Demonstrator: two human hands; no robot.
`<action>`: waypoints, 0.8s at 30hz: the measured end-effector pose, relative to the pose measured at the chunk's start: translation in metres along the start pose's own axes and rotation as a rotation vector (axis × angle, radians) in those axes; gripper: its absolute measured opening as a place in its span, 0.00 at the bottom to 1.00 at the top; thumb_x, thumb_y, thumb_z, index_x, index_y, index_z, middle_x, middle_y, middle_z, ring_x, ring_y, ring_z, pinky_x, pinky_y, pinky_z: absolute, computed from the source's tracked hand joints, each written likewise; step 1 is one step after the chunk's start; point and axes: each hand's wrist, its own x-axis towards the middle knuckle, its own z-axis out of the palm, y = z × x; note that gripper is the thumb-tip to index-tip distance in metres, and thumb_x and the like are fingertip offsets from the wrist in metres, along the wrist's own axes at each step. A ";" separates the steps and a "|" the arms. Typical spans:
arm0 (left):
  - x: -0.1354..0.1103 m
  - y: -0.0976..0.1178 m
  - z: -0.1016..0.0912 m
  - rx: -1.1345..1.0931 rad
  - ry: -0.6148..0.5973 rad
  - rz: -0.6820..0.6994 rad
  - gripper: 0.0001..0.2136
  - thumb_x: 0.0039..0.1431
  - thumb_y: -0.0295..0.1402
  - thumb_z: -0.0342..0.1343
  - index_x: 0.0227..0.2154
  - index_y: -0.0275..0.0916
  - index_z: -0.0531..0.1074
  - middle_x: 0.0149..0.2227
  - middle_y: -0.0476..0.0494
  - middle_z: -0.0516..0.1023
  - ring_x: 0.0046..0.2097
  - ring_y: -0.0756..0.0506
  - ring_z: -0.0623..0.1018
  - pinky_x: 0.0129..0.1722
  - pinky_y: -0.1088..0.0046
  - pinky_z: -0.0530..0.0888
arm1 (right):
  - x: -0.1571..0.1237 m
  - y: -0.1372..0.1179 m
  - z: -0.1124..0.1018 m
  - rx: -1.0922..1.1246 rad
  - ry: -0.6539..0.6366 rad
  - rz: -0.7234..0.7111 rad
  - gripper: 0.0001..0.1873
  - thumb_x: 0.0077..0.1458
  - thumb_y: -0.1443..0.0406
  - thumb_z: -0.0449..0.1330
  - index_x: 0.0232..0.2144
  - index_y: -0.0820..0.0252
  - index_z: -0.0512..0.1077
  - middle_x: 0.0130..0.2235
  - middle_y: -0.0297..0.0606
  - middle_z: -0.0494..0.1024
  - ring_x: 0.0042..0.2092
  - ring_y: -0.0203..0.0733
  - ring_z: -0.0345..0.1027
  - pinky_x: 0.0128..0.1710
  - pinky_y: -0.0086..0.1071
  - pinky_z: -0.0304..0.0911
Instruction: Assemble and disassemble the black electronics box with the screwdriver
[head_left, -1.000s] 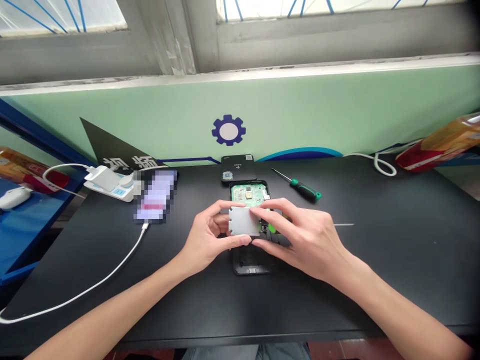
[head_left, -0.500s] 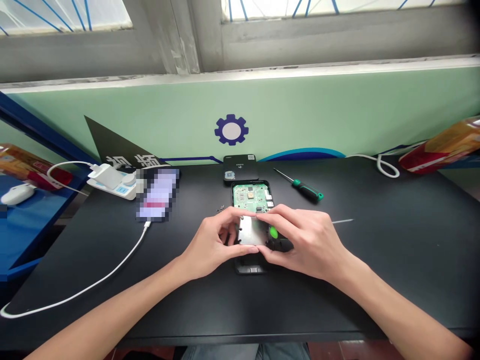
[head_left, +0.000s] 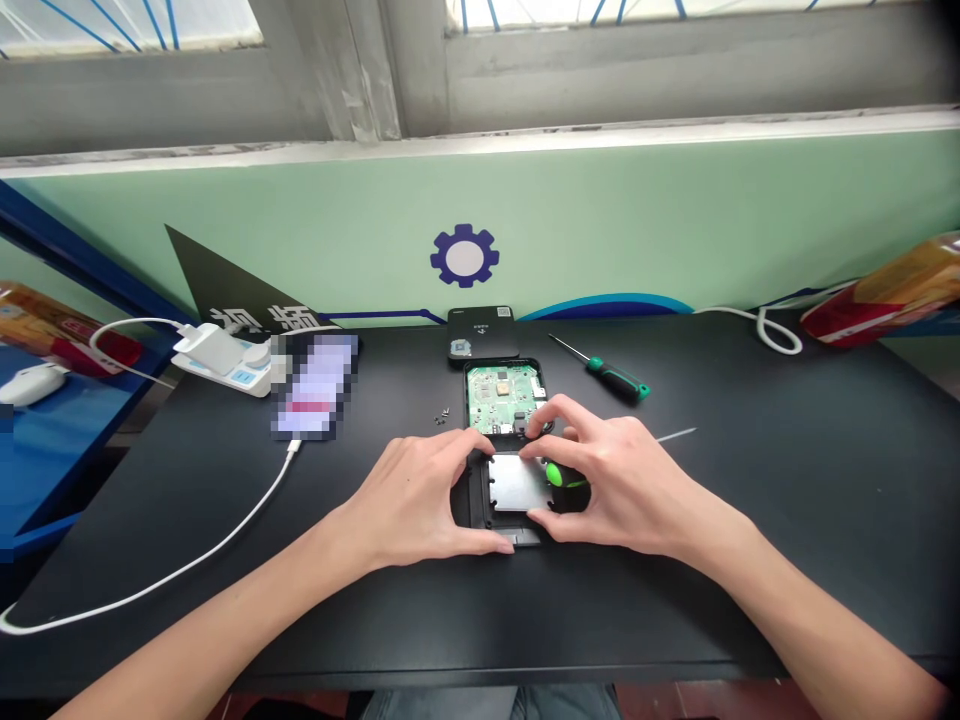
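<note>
My left hand [head_left: 420, 495] is closed round the left side of a black plastic cover [head_left: 480, 505], thumb on its near edge and fingers at its far edge. A silver metal plate [head_left: 517, 484] with notched edges lies within the cover. My right hand [head_left: 619, 475] grips the plate's right side, thumb near and fingertips far. Tucked under the right palm is a screwdriver [head_left: 566, 476] with a bright green end, its thin shaft poking out to the right. Just beyond the cover sits a black case with a green circuit board [head_left: 501, 398] in it.
Several small screws [head_left: 442, 416] lie left of the case. Behind it rests a closed black box [head_left: 482, 335]. A green-and-black screwdriver [head_left: 611, 376] lies to the right. At left are a phone [head_left: 316, 388] on a white cable [head_left: 247, 535] and a power strip [head_left: 225, 362].
The metal plate has come down towards me into the black cover. My left hand has shifted from the plate to the cover's edges, and the circuit board is more exposed.
</note>
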 end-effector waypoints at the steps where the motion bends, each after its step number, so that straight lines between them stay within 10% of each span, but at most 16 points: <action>1: 0.000 0.000 0.001 0.003 -0.005 -0.004 0.37 0.48 0.59 0.81 0.55 0.44 0.78 0.34 0.54 0.75 0.30 0.46 0.74 0.31 0.70 0.61 | 0.000 0.000 0.001 -0.002 0.001 -0.002 0.18 0.57 0.60 0.77 0.49 0.57 0.85 0.57 0.43 0.81 0.27 0.35 0.69 0.33 0.37 0.65; 24: 0.002 -0.002 0.003 -0.054 -0.015 -0.008 0.31 0.53 0.54 0.80 0.53 0.44 0.78 0.32 0.56 0.71 0.29 0.48 0.70 0.30 0.70 0.57 | 0.002 -0.001 0.002 0.008 -0.097 0.036 0.19 0.61 0.60 0.76 0.52 0.57 0.82 0.58 0.44 0.79 0.26 0.36 0.67 0.33 0.41 0.70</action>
